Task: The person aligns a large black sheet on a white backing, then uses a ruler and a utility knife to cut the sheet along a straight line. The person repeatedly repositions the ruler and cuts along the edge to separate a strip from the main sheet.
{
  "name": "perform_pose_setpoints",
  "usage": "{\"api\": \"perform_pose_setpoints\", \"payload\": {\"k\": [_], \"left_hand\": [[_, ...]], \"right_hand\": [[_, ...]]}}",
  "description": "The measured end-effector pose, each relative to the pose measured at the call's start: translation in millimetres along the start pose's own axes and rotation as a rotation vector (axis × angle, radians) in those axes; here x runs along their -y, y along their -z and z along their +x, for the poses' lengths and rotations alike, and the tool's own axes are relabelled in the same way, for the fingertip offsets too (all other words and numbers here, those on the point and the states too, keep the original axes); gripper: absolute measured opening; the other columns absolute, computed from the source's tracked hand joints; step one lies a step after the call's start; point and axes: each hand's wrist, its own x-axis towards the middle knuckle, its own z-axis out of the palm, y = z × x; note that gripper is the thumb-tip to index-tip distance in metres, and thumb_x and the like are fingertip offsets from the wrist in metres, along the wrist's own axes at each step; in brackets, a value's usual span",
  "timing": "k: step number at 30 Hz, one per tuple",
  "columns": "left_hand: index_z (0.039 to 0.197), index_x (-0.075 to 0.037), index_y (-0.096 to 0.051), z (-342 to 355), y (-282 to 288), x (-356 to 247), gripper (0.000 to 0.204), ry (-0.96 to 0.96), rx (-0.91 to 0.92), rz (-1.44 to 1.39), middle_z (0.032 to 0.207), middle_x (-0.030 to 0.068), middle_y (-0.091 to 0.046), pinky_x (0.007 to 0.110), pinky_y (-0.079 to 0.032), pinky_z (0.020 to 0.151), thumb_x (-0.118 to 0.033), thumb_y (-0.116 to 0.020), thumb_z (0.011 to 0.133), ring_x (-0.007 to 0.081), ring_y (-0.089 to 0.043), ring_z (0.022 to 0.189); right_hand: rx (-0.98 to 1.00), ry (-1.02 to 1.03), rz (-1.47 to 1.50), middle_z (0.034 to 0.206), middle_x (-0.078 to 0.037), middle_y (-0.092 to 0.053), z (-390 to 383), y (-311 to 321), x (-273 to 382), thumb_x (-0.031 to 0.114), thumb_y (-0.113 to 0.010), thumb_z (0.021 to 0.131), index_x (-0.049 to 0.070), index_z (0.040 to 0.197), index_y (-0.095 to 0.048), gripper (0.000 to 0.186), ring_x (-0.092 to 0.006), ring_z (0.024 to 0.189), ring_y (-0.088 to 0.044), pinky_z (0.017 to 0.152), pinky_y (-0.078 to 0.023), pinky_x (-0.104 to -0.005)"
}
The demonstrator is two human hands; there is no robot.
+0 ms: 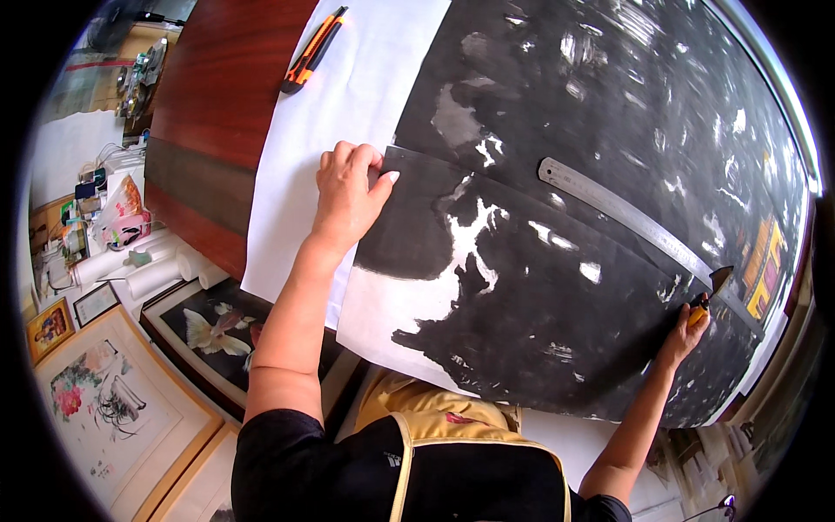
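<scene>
My left hand (348, 196), fingers curled and thumb out, grips the upper left corner of a black-and-white sheet (504, 287). This sheet lies over a larger dark, white-streaked surface (522, 96), and its upper edge slants down to the right. My right hand (685, 333) is closed around the yellow handle of a knife (720, 280) with a broad dark blade, near the sheet's right end. The blade crosses the steel ruler (626, 213), which lies diagonally just beyond the sheet's edge. An orange-and-black utility knife (315, 50) rests on white paper (300, 165) at the far left.
Left of the white paper is a reddish-brown tabletop (217, 87). Framed pictures (130, 391) and rolled white paper (156, 270) stand lower left. A yellow patterned piece (765, 270) lies at the right edge, beyond the ruler's end.
</scene>
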Motion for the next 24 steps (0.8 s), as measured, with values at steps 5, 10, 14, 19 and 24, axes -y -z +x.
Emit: {"api": "perform_pose_setpoints", "payload": {"k": [5, 10, 14, 19, 24], "left_hand": [[0.101, -0.011, -0.057, -2, 1, -7, 0.024, -0.014, -0.012, 0.087, 0.100, 0.0073, -0.055, 0.046, -0.042, 0.085, -0.014, -0.075, 0.084, 0.0307, -0.053, 0.095], [0.104, -0.011, -0.056, -4, 4, -17, 0.024, -0.032, -0.046, 0.141, 0.099, 0.0074, -0.057, 0.045, -0.042, 0.085, -0.012, -0.072, 0.086, 0.0309, -0.054, 0.095], [0.105, -0.010, -0.058, -3, 5, -22, 0.024, -0.059, -0.081, 0.123, 0.099, 0.0067, -0.059, 0.043, -0.042, 0.085, -0.010, -0.071, 0.085, 0.0287, -0.057, 0.094], [0.106, -0.010, -0.061, -7, 0, -20, 0.023, -0.267, -0.140, 0.194, 0.101, 0.0059, -0.062, 0.040, -0.043, 0.087, -0.006, -0.070, 0.085, 0.0259, -0.059, 0.097], [0.105, -0.010, -0.061, -10, -4, -20, 0.026, -0.230, -0.220, 0.135, 0.102, 0.0052, -0.063, 0.040, -0.043, 0.088, -0.004, -0.072, 0.083, 0.0254, -0.060, 0.097]], "right_hand": [[0.014, -0.004, 0.040, 0.136, -0.007, -0.057, 0, -1, 4, 0.010, -0.061, 0.101, 0.003, 0.121, -0.051, 0.023, -0.0145, 0.105, -0.049, 0.099, -0.038, -0.0270], [-0.033, 0.030, 0.060, 0.133, -0.006, -0.058, -2, -7, 20, 0.011, -0.061, 0.102, 0.004, 0.108, -0.051, 0.013, -0.0143, 0.100, -0.049, 0.096, -0.039, -0.0270], [-0.002, 0.052, 0.006, 0.138, -0.008, -0.057, 1, 1, -2, 0.009, -0.061, 0.101, 0.001, 0.129, -0.050, 0.031, -0.0157, 0.104, -0.050, 0.099, -0.039, -0.0286], [0.025, 0.018, -0.037, 0.135, -0.008, -0.057, 4, 4, -8, 0.010, -0.062, 0.101, 0.001, 0.128, -0.050, 0.031, -0.0160, 0.103, -0.050, 0.099, -0.039, -0.0290], [-0.021, 0.052, 0.010, 0.113, -0.002, -0.057, 0, -3, 10, 0.012, -0.061, 0.102, 0.003, 0.111, -0.053, 0.015, -0.0121, 0.089, -0.044, 0.086, -0.039, -0.0253]]}}
